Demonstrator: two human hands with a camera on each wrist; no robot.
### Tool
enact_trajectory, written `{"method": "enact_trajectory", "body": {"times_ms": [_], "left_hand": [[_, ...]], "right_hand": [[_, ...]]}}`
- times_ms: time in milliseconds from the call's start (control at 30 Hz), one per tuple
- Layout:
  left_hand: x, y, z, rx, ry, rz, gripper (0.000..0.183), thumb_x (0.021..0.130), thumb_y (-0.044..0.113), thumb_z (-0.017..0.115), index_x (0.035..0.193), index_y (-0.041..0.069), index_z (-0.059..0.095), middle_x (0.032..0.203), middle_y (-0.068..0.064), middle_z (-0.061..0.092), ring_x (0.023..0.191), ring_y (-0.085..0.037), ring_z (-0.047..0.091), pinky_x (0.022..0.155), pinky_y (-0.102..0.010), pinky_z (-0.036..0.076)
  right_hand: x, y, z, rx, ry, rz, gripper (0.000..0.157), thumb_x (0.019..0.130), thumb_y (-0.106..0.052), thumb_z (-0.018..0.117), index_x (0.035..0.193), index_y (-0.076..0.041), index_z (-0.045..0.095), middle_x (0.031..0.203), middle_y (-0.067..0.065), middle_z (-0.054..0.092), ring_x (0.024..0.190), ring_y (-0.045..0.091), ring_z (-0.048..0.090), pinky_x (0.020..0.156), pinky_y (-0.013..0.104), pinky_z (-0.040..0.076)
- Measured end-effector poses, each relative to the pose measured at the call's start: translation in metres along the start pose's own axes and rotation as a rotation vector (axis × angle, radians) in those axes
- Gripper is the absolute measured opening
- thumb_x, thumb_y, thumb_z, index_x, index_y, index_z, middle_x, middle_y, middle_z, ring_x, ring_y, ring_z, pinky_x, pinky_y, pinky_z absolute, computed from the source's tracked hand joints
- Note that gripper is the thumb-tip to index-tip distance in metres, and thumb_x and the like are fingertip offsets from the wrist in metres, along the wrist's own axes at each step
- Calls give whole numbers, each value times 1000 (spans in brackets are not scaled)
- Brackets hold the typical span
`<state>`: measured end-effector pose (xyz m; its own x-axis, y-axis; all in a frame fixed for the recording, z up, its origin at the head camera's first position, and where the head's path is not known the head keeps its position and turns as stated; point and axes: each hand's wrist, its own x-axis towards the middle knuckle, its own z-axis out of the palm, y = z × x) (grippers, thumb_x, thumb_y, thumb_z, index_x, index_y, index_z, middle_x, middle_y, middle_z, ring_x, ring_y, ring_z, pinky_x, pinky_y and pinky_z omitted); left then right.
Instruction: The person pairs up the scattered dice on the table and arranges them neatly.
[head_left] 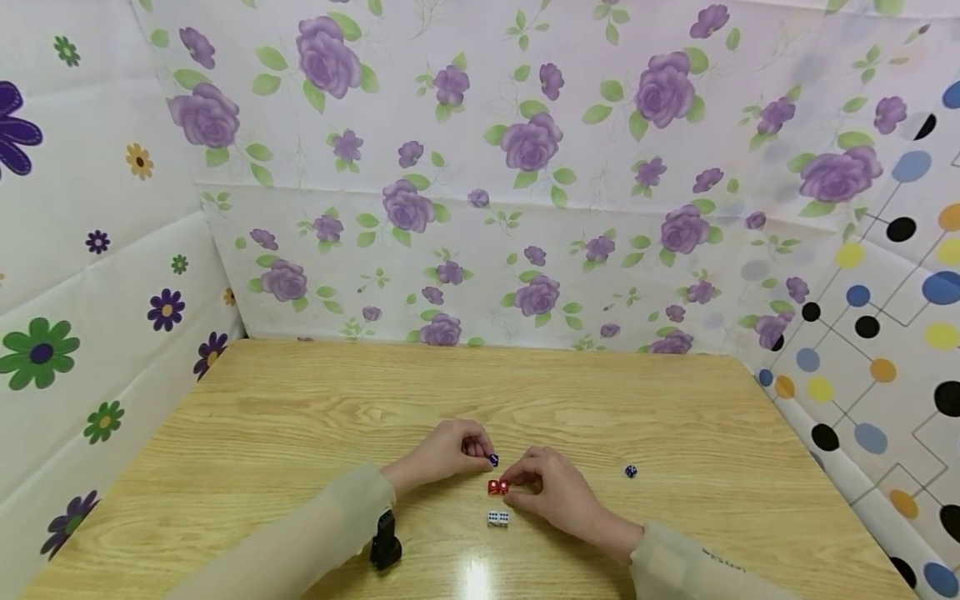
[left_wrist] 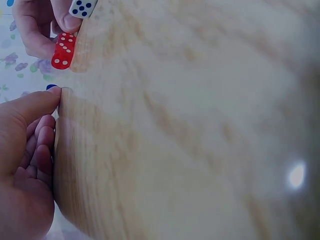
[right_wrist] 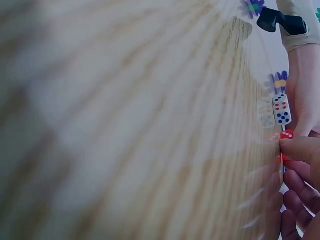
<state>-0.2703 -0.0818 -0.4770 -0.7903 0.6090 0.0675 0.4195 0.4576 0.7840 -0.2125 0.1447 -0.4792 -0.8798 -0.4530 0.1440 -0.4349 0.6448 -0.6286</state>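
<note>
My left hand (head_left: pixel 448 450) pinches a dark blue die (head_left: pixel 493 460) between thumb and fingertips, at the table's middle. Just nearer to me, two red dice (head_left: pixel 493 487) sit side by side. The thumb and fingers of my right hand (head_left: pixel 558 493) grip the right-hand one, coming in from the right. In the right wrist view, that thumb covers part of a red die (right_wrist: pixel 287 134). Closest to me is a pair of white dice (head_left: pixel 498 519), also side by side, with blue pips on top. The blue, red and white dice form rows one behind another.
A second dark blue die (head_left: pixel 631 472) lies by itself to the right of my right hand. The wooden table (head_left: pixel 360 392) meets a flowered cloth (head_left: pixel 450 275) at its back edge. A black wrist camera mount (head_left: pixel 386 546) juts from the left sleeve.
</note>
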Motion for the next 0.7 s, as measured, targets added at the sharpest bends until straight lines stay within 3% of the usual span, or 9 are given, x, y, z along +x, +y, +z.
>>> {"method": "enact_trajectory", "body": {"times_ms": [433, 700], "left_hand": [[-1, -2, 1, -10, 2, 1, 9, 87, 13, 76, 94, 11, 71, 84, 1, 68, 71, -4, 58, 66, -19, 50], [-1, 0, 1, -19, 4, -4, 9, 87, 14, 76, 94, 12, 71, 85, 1, 67, 72, -5, 57, 67, -19, 49]], "right_hand": [[0, 7, -2, 17, -35, -57, 17, 86, -30, 78, 102, -25, 75, 95, -12, 66, 88, 4, 56, 74, 19, 48], [-4, 25, -32, 8, -143, -159, 22, 95, -32, 66, 114, -21, 71, 106, -8, 68, 92, 5, 60, 76, 21, 51]]}}
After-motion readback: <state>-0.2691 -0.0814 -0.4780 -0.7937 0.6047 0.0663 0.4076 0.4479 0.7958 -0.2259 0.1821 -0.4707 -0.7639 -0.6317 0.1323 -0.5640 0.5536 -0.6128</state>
